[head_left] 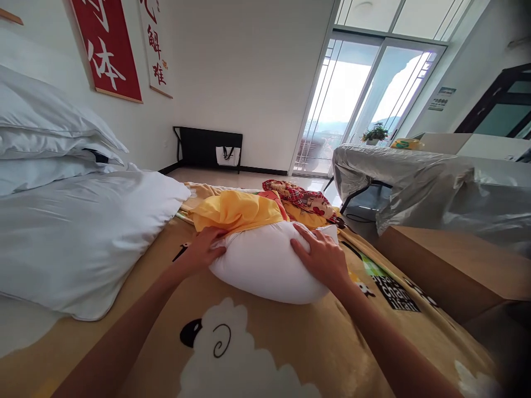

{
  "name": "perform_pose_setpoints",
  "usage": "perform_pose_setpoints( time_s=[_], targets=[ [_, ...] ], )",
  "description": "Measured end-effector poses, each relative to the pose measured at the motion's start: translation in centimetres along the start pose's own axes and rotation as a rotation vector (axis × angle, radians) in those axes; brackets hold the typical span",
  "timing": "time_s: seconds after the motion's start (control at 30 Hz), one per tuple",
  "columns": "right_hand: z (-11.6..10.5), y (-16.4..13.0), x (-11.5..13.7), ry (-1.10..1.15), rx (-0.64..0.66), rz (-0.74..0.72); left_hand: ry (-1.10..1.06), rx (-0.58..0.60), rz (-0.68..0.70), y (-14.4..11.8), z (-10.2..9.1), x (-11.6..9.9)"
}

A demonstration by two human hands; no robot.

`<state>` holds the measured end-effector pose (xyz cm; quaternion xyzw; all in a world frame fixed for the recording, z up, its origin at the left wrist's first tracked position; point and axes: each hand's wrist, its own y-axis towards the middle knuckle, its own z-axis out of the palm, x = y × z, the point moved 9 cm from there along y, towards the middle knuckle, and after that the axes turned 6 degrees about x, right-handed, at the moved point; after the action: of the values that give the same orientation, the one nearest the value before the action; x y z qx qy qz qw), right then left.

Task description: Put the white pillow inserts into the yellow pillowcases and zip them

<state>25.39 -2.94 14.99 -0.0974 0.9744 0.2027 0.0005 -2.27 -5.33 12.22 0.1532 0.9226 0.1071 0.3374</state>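
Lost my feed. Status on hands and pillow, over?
Left hand and right hand both pressed on white pillow. Yellow cover bunched over its far end. Pillow lies on sheep blanket; nothing in the way.

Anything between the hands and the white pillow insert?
Nothing visible. The left hand and right hand both rest directly on the white pillow insert, one on each side. The yellow cover is bunched over its far end only.
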Motion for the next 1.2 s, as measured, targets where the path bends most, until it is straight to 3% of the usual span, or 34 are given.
perform_pose_setpoints(
  time_s=[0.1,0.3,0.43,0.53,0.6,0.7,0.83,1.03,1.13,1.2],
  targets=[
    [0.0,0.2,0.2,-0.005,-0.004,-0.012,0.093,-0.014,0.008,0.6,0.6,0.2],
    [0.2,0.0,0.6,0.043,-0.068,-0.033,0.191,-0.279,0.052,0.0,1.6,0.6],
    [-0.8,-1.3,0.3,0.044,-0.353,-0.068,0.207,-0.492,0.096,-0.4,2.2,-0.4],
    [-2.0,-4.4,0.6,0.102,-0.659,-0.270,0.212,-0.621,0.119,-0.3,1.9,-2.0],
    [-2.4,-7.0,1.7,0.112,-0.765,-0.449,0.208,-0.678,0.136,0.0,1.6,-3.5],
    [-1.7,-9.8,5.3,0.026,-0.693,-0.634,0.192,-0.719,0.160,1.2,1.3,-6.0],
    [-0.3,-9.6,9.5,-0.196,-0.611,-0.602,0.168,-0.723,0.175,2.8,1.2,-8.5],
    [1.1,-5.1,9.6,-0.244,-0.447,-0.519,0.229,-0.555,0.273,2.6,1.5,-9.7],
    [1.1,-3.6,9.2,-0.230,-0.378,-0.475,0.394,-0.391,0.330,2.4,3.1,-10.2],
    [1.1,-2.6,9.1,-0.215,-0.342,-0.436,0.544,-0.344,0.383,2.2,4.7,-10.6]
  ],
)
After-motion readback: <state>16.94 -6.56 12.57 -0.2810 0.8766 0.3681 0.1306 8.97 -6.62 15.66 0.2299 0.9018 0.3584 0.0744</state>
